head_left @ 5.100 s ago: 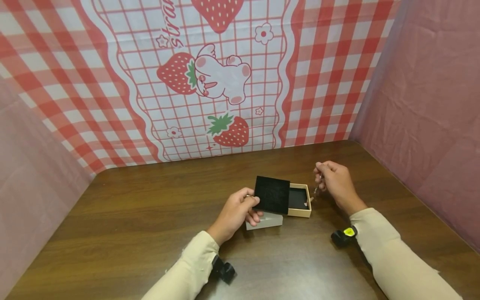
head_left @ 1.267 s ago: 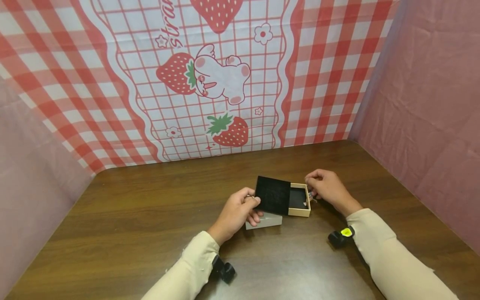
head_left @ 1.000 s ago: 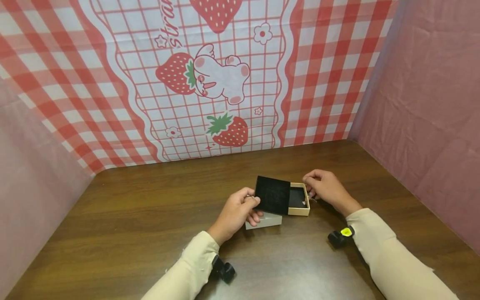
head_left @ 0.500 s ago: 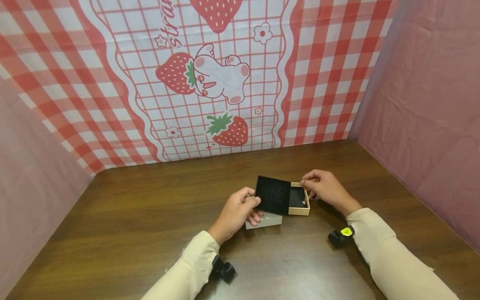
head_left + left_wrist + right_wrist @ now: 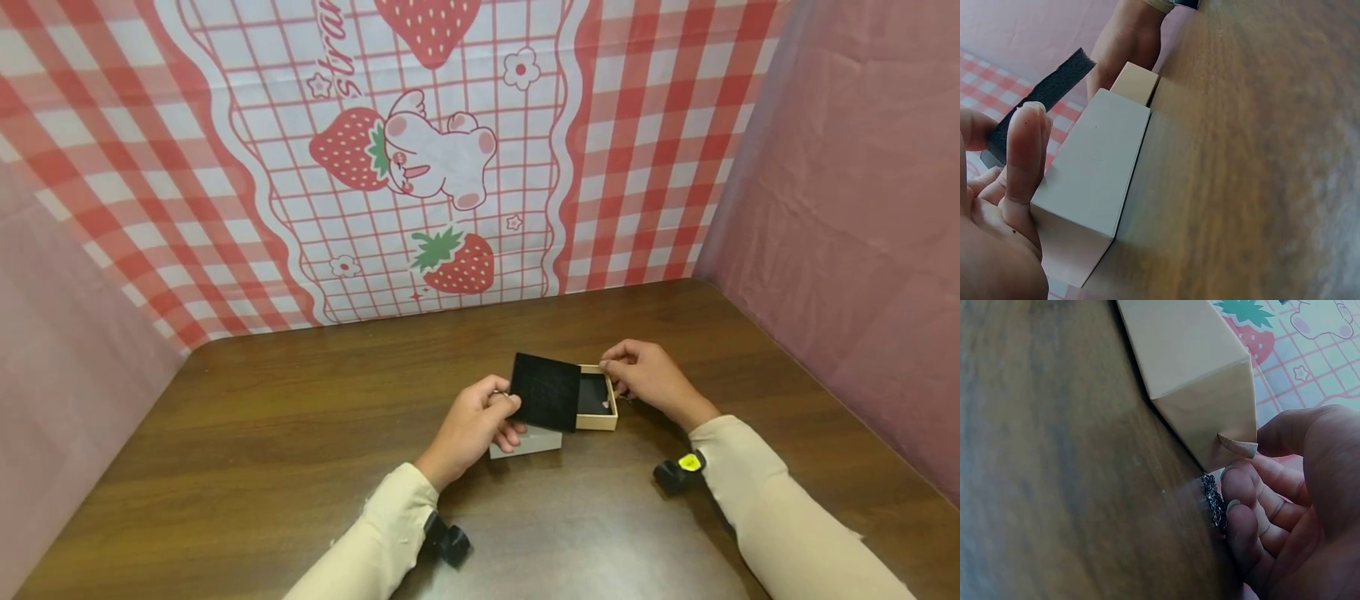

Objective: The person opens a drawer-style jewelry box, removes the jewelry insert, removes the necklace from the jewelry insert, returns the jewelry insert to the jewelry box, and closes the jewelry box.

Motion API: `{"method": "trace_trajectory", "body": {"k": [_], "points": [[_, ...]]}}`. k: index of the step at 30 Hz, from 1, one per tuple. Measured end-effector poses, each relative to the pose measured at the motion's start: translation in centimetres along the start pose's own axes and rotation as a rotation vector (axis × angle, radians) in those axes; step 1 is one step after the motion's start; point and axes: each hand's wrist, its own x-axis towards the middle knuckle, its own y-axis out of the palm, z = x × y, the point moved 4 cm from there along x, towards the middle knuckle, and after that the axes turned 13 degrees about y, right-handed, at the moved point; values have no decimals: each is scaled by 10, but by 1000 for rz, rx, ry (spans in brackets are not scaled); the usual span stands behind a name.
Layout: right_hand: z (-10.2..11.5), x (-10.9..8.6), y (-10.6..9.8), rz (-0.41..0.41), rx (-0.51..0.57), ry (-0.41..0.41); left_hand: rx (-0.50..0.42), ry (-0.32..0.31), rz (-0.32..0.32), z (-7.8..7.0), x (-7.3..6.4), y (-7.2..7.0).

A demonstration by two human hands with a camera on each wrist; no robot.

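Note:
A drawer-style box lies at mid-table: a light grey sleeve (image 5: 534, 442) with a tan tray (image 5: 597, 422) partly slid out to the right. My left hand (image 5: 467, 427) pinches a square black foam pad (image 5: 546, 392), tilted above the sleeve and covering much of it in the head view. A fingertip of that hand sits right against the sleeve in the left wrist view. At the tray's right end, my right hand (image 5: 651, 377) touches the far rim with thumb and forefinger, while its lower fingers grip a dark silvery chain (image 5: 1212, 500). A small ribbon tab (image 5: 1238, 446) pokes out of the tray's end.
Brown wood table (image 5: 300, 433) surrounds the box. Behind it hangs a red-and-white checked strawberry cloth (image 5: 450, 167), with pink cloths (image 5: 832, 208) at both sides. A black camera mount (image 5: 447, 542) is strapped to each wrist.
My right hand has come down and left from beside the box to the tray's end, bringing the dangling chain low. The left hand with the foam pad has stayed in place.

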Motion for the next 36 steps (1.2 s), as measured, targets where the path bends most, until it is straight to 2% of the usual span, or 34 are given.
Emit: {"method": "trace_trajectory", "body": {"k": [14, 22, 29, 36], "points": [[-11, -4, -12, -33, -21, -1, 16, 43, 25, -7, 6, 18], [-14, -4, -13, -52, -45, -43, 68, 87, 33, -8, 7, 20], [-12, 2, -1, -33, -40, -53, 104, 76, 4, -12, 0, 11], [-8, 5, 2, -39, -61, -70, 73, 27, -18, -12, 7, 12]]}}
